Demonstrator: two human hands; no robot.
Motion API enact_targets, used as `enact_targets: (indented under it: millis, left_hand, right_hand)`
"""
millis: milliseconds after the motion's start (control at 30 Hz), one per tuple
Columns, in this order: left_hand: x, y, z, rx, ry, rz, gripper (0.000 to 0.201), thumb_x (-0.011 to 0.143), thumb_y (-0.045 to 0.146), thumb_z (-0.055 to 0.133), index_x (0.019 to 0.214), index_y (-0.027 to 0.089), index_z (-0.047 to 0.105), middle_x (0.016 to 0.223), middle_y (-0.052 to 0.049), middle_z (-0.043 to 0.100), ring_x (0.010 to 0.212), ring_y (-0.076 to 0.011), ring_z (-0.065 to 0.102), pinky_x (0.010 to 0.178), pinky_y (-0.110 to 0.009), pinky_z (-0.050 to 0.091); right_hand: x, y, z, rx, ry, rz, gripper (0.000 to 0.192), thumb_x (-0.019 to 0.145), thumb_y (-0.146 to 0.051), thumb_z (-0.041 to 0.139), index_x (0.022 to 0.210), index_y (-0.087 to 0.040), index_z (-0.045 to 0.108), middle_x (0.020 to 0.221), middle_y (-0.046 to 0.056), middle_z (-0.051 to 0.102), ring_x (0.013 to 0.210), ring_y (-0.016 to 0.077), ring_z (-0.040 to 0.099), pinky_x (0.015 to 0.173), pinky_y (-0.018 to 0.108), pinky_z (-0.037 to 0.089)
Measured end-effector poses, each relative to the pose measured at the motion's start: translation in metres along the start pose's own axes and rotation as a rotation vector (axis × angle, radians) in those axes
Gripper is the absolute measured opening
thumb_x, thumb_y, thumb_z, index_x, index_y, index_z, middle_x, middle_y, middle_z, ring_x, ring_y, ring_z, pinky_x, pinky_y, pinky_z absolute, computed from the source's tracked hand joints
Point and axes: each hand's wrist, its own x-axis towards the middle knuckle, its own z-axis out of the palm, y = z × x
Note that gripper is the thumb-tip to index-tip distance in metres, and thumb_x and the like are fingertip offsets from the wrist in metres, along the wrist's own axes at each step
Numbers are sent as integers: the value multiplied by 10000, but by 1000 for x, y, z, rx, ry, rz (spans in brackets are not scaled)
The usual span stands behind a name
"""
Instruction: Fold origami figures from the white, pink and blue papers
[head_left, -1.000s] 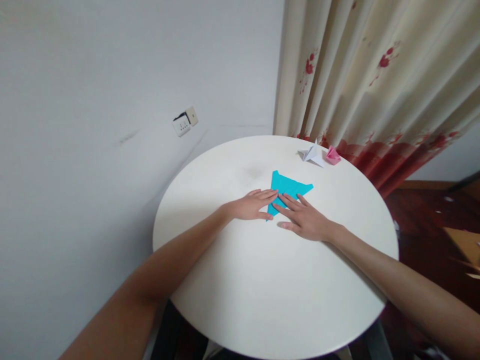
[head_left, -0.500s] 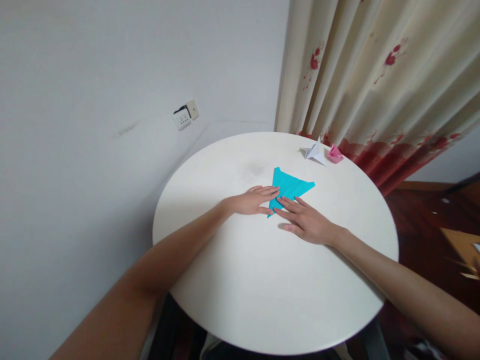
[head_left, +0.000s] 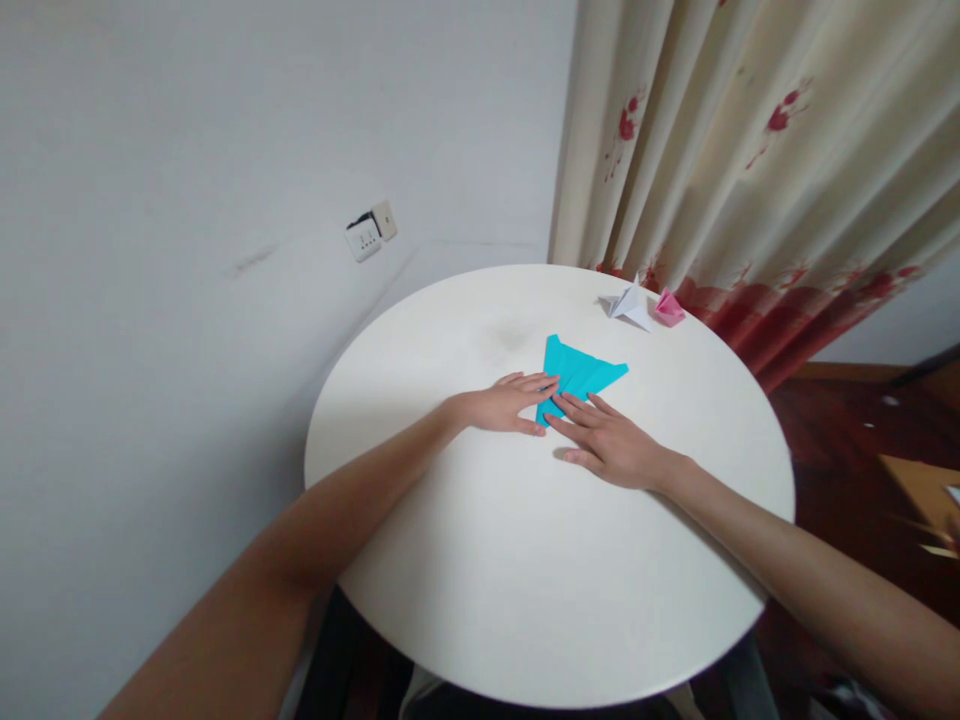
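Observation:
A folded sheet of bright blue paper (head_left: pixel 581 368) lies flat on the white round table (head_left: pixel 540 580), roughly triangular, with creases across it. My left hand (head_left: pixel 511 402) is stretched out flat, its fingertips resting on the paper's left edge and its thumb near the lower corner. From the right, my right hand (head_left: pixel 606 440) lies with fingers spread, the fingertips on the paper's lower edge and the thumb apart on the tabletop. The fingers of both hands nearly meet over the lower part of the paper and hide some of it.
At the table's far right edge stand a white folded paper figure (head_left: pixel 630 306) and a small pink folded paper piece (head_left: pixel 669 308). Behind them hangs a cream and red curtain (head_left: pixel 675 150). A wall socket (head_left: pixel 364 240) is on the wall at the left.
My left thumb has shifted slightly downward, now covering the paper's lower tip. Otherwise both hands and the blue paper stay almost the same.

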Motion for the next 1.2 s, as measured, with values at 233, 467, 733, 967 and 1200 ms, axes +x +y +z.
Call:
enact_targets:
  millis: [233, 467, 733, 967, 1200]
  left_hand:
    - [-1, 1, -5, -54, -51, 3, 942, 853, 671, 515, 1571, 219, 104, 1645, -85, 4, 1517, -255, -15, 1207, -430, -7]
    - [-2, 2, -5, -45, -39, 8, 926, 860, 644, 534, 1569, 216, 120, 1642, -104, 28, 1517, -255, 2, 1209, -446, 11]
    - [-8, 5, -2, -3, -15, 35, 830, 929, 577, 462, 1572, 214, 84, 1638, -114, 45, 1514, -248, 13, 1213, -450, 18]
    - [-10, 32, 11, 173, 14, 42, 575, 1013, 358, 294, 1540, 148, 202, 1629, -143, 133, 1511, -234, 89, 1206, -408, 158]
    - [-4, 44, 19, 301, 55, 44, 511, 979, 205, 303, 1466, 56, 340, 1595, -198, 222, 1503, -246, 137, 1216, -379, 137]
  right_hand:
    - [0, 0, 0, 16, 7, 1, 654, 986, -591, 321, 1530, -228, 311, 1598, 128, 230, 1490, 294, 174, 1180, 581, 182]
    - [4, -4, 1, 12, 12, 8, 703, 986, -597, 308, 1555, -193, 229, 1602, 149, 185, 1492, 292, 161, 1187, 587, 146]
    - [8, -4, 4, 11, 52, 83, 763, 986, -607, 269, 1553, -101, 212, 1583, 185, 227, 1487, 291, 180, 1201, 532, 184]
    - [13, 10, 7, -22, 51, 243, 806, 978, -634, 224, 1530, -48, 262, 1590, 198, 204, 1488, 297, 173, 1201, 514, 193]
    - [14, 20, 7, -32, 94, 328, 758, 988, -608, 219, 1532, -85, 281, 1590, 175, 232, 1487, 299, 184, 1196, 537, 183]
